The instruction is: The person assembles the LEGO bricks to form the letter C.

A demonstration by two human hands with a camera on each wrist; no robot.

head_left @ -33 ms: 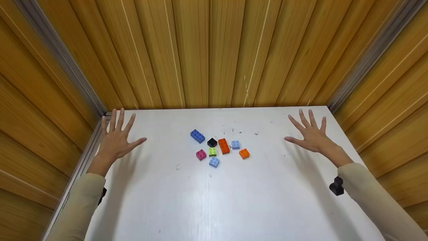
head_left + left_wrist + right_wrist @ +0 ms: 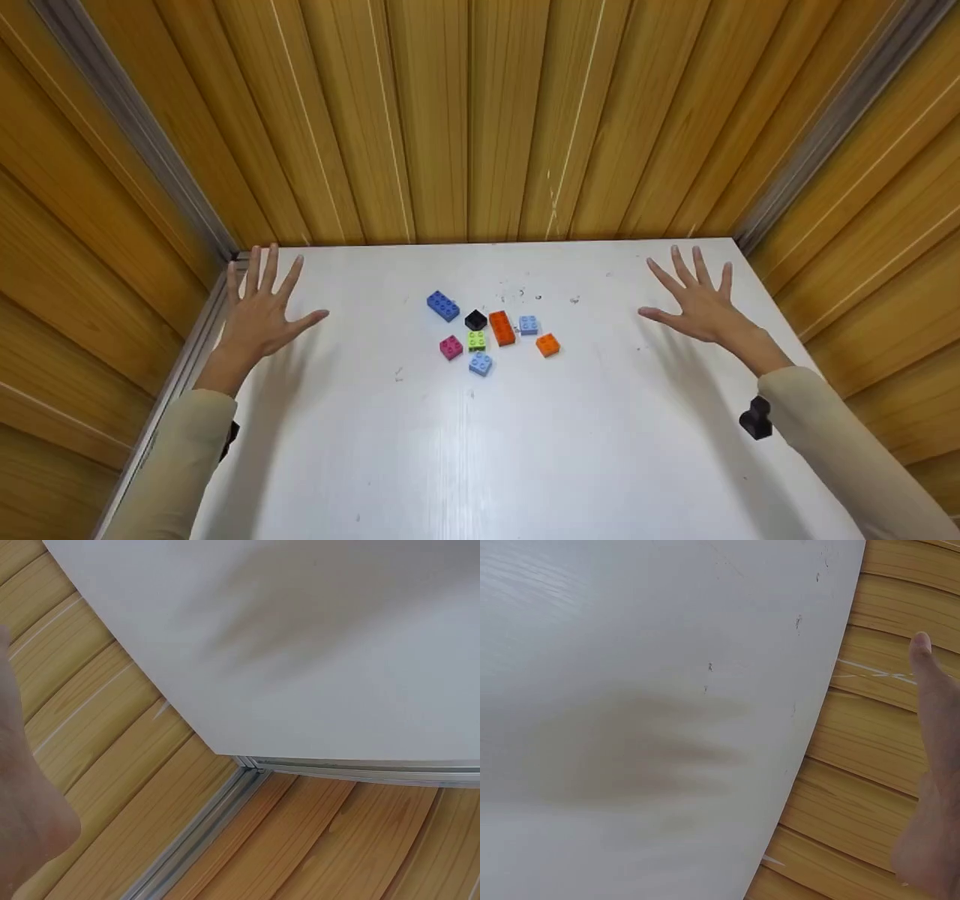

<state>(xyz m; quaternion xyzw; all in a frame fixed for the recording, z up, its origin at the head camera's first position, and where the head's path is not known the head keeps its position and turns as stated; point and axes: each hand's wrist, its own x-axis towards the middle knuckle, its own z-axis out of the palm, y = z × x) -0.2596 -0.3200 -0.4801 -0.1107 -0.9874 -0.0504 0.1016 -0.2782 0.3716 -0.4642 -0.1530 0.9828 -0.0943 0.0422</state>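
With fingers spread, my left hand [image 2: 259,319] is held above the left side of the table and touches nothing. My right hand [image 2: 701,307] is likewise spread over the right side, holding nothing. Between them lie loose toy building bricks: a long blue brick [image 2: 443,306], a black brick [image 2: 475,320], a long red-orange brick [image 2: 502,328], a magenta brick [image 2: 451,347], a lime green brick [image 2: 476,340], an orange brick [image 2: 547,344] and two light blue bricks, one light blue brick [image 2: 528,325] behind the other light blue brick [image 2: 481,364]. The orange brick is nearest my right hand.
The white table [image 2: 480,457] has small dark marks on its surface. Wood-patterned panels [image 2: 480,120] rise behind it and on both sides, with a grey metal frame [image 2: 150,127] at the corners. Shadows of both hands fall on the tabletop.
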